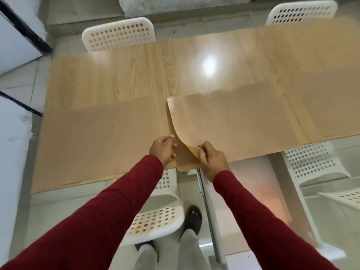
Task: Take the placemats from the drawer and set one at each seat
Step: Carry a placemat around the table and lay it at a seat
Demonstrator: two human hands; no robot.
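The right hand [211, 160] pinches the near-left corner of a tan placemat [229, 125], thumb and curled fingers peeling it up so its glossy, dimpled underside curls over a second mat's rounded corner beneath. The left hand [162, 150] sits just beside, its fingers bent and nipping the same lifted edge. Both sleeves are dark red. Another matte tan placemat [97, 141] lies flat at the near-left seat on the pale wood-grain table [136, 71]. White perforated plastic chairs [118, 35] ring it.

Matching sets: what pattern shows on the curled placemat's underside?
A fine diamond-like embossed texture on pale tan, on the curled placemat, head view.
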